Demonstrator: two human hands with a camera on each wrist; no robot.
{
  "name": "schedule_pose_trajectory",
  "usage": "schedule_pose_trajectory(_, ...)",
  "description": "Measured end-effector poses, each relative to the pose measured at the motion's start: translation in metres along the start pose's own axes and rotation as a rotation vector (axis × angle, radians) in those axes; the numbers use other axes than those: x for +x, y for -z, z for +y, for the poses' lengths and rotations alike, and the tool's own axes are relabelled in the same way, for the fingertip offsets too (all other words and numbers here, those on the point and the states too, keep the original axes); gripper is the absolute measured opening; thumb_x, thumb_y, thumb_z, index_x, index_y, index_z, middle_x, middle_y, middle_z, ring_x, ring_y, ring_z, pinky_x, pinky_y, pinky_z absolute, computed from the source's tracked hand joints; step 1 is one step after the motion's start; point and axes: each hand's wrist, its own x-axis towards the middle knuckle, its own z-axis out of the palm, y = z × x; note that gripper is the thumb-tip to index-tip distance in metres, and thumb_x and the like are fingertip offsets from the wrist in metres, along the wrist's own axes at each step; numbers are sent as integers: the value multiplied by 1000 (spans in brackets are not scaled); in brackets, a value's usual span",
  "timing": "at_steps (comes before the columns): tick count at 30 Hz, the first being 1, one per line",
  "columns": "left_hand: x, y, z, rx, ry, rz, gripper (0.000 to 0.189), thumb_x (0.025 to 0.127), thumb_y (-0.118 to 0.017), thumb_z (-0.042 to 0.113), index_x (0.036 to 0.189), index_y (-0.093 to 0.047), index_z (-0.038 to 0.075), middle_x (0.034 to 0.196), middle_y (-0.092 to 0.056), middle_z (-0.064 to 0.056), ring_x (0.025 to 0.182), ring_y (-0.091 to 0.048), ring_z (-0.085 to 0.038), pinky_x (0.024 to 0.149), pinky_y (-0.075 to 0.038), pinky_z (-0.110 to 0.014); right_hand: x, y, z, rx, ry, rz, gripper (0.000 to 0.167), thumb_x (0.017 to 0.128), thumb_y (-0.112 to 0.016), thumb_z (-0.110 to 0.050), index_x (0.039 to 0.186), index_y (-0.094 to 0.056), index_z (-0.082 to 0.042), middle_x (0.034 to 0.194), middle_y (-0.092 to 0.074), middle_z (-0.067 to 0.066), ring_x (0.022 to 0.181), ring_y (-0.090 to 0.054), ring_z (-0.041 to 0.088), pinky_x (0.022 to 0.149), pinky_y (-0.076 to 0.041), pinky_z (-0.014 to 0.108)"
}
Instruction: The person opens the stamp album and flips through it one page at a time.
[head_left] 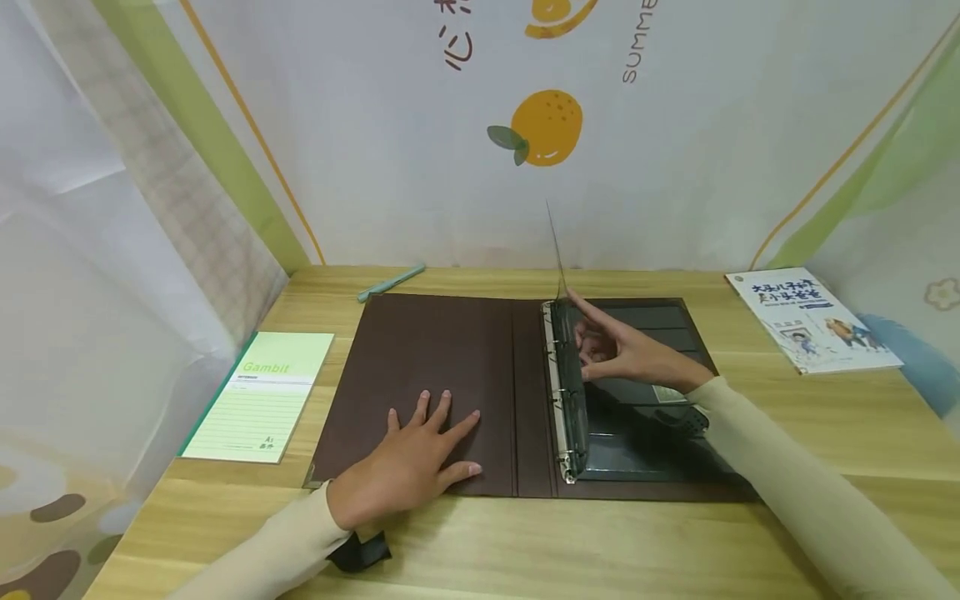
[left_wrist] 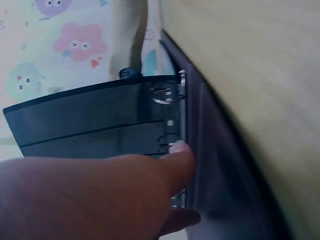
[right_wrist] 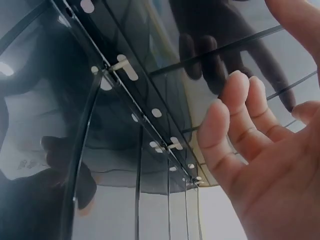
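Observation:
A dark brown ring binder lies spread on the table, its metal rings along the spine. Flat on the bare left cover rests my left hand, fingers spread. My right hand is at a dark pocket page that stands nearly edge-on over the rings. Its index finger reaches along the page and the other fingers bend loosely. In the right wrist view the fingers are beside the glossy sheet, which mirrors them. More black pocket pages lie under that hand, one holding a small pale piece.
A green Gambit notebook lies left of the binder, and a teal pen behind it. At the back right is a white illustrated booklet. A black strap-like piece shows beneath the left wrist. Printed curtains enclose the table.

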Motion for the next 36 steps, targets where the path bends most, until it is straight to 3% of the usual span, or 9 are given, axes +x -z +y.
schedule_pose_trajectory(7,2,21,0,-242,-68,129,67,103,-54,46,159,-33,16,149,-52,-23,131,-55,-47,107,-43,-62,7,-6,-4,-49,12,4,105,90,-77,-10,164,-5,-34,109,-46,13,80,-51,14,70,-50,27)
schedule_pose_trajectory(11,5,41,9,-756,-162,152,63,108,-47,36,163,-20,18,150,-53,-19,123,-65,-35,96,-56,-41,8,-9,-6,-114,-11,22,102,90,-78,-15,163,-10,-35,109,-46,11,78,-51,14,68,-50,28)
schedule_pose_trajectory(14,8,57,19,-1139,-166,119,61,110,-39,37,164,-13,24,164,-33,-15,136,-53,-39,89,-59,-44,11,-13,-7,-161,-22,30,100,90,-78,-19,163,-13,-33,107,-48,10,79,-51,13,68,-49,27)
schedule_pose_trajectory(16,11,66,25,-1263,-139,112,63,110,-39,39,164,-10,25,166,-28,-14,134,-54,-43,87,-60,-48,13,-16,-9,-183,-26,32,99,90,-79,-20,164,-14,-29,106,-49,9,79,-51,13,68,-48,27)
schedule_pose_trajectory(21,12,71,28,-1258,-24,123,74,106,-53,30,164,-7,29,167,-21,-16,137,-52,-39,83,-60,-50,20,-24,-13,-243,-15,14,97,89,-79,-22,164,-17,-18,106,-48,9,78,-47,13,67,-44,26)
schedule_pose_trajectory(27,10,57,19,-1133,18,175,81,103,-55,13,164,-5,30,171,-4,-2,158,-12,-33,118,-30,-60,23,-28,-13,-294,-5,23,97,89,-80,-22,163,-18,-14,105,-46,9,78,-45,15,66,-41,26)
schedule_pose_trajectory(31,9,46,9,-1091,24,194,83,103,-55,9,164,-3,29,171,0,-1,156,-15,-34,121,-25,-59,22,-30,-13,-317,-11,31,95,89,-79,-23,163,-21,-13,104,-45,8,78,-44,15,66,-40,26)
schedule_pose_trajectory(32,9,44,8,-1089,34,195,84,102,-55,8,164,-3,31,169,-17,-8,151,-32,-36,118,-33,-57,21,-31,-13,-326,-13,35,95,89,-80,-24,163,-21,-14,103,-45,7,78,-44,14,66,-41,26)
schedule_pose_trajectory(36,10,33,0,-1098,49,213,87,100,-57,5,164,-5,30,167,-21,-16,145,-40,-35,115,-38,-53,17,-31,-14,-371,-12,52,91,89,-79,-25,162,-26,-12,103,-46,7,79,-45,13,66,-43,24)
